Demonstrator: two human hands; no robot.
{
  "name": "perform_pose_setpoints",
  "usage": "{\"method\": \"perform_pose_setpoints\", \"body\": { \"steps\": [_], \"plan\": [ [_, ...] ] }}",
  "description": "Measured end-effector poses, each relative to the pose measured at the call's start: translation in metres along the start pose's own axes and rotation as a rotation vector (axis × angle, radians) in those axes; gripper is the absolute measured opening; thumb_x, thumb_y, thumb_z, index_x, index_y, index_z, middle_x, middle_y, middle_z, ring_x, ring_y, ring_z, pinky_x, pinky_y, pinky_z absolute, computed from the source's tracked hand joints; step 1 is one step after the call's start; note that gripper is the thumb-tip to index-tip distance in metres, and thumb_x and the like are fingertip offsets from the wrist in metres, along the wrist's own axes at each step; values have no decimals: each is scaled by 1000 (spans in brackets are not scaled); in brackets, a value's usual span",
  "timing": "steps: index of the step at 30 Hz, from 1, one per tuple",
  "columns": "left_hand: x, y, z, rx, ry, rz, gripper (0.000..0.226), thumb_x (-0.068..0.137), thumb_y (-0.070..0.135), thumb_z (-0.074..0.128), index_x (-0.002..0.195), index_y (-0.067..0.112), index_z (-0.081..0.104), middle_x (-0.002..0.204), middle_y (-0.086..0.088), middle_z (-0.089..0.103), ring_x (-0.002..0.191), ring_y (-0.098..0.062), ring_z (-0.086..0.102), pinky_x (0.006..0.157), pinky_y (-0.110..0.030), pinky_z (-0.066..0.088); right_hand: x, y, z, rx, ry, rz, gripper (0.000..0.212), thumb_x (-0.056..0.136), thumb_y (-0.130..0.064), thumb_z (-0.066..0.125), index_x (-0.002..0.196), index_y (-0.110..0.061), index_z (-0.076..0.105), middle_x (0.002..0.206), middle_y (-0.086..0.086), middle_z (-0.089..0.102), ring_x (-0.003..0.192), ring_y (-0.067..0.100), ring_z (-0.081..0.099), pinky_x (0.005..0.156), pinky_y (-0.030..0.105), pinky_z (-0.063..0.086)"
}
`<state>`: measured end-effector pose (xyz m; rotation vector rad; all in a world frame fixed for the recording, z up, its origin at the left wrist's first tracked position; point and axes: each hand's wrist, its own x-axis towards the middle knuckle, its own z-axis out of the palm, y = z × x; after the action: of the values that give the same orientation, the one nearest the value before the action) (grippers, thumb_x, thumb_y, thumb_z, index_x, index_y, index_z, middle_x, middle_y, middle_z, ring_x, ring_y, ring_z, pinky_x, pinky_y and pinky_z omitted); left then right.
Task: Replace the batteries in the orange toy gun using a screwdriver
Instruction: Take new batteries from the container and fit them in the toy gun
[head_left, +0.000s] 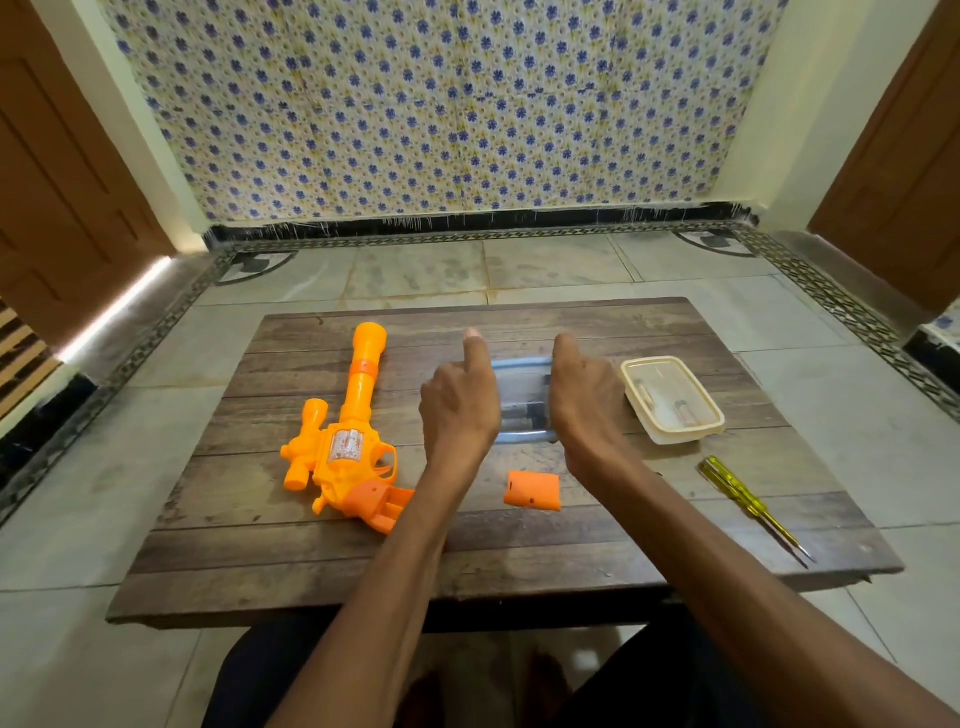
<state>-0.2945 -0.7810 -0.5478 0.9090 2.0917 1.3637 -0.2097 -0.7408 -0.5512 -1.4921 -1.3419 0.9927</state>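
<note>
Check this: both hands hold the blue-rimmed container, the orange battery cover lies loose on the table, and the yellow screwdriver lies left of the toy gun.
One thing is wrong. The head view shows the yellow screwdriver near the right edge of the table, far right of the toy gun. The left hand and right hand do hold the blue-rimmed container, and the orange battery cover lies loose.
</note>
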Motion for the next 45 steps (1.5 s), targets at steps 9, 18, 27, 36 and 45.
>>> {"method": "perform_pose_setpoints", "body": {
  "steps": [9,18,27,36,45],
  "plan": [
    [21,3,16,-41,-33,-111,66,96,66,29,89,11,65,102,-15,66,93,-33,62,87,-48,52,16,7,-33,-376,-134,-408,56,98,-63,25,65,-24,48,67,-4,55,64,16,52,58,34,37],
    [54,24,46,-133,-227,-146,65,95,66,40,108,7,65,95,-11,67,78,-26,66,61,-34,56,83,-7,-80,-328,-335,-309,9,93,-18,64,94,-10,67,70,8,67,53,21,66,45,29,55],
    [68,-8,58,-310,-347,-122,16,96,25,56,88,13,61,75,-3,59,61,-16,53,49,-25,42,181,22,-67,-319,-135,169,19,89,2,59,105,12,62,92,20,65,52,13,52,27,10,29],
    [63,-20,53,-266,-424,-91,20,101,24,53,107,8,65,89,-10,63,75,-22,56,65,-32,46,233,45,-26,-235,-134,390,20,94,6,41,112,4,50,112,21,55,54,25,68,25,13,30],
    [61,-34,56,-269,-425,-100,19,101,24,54,105,9,65,91,-10,66,74,-20,59,68,-32,49,223,42,-4,-355,-252,355,23,95,11,36,76,0,42,92,19,52,22,17,51,23,13,28]
  ]
}}
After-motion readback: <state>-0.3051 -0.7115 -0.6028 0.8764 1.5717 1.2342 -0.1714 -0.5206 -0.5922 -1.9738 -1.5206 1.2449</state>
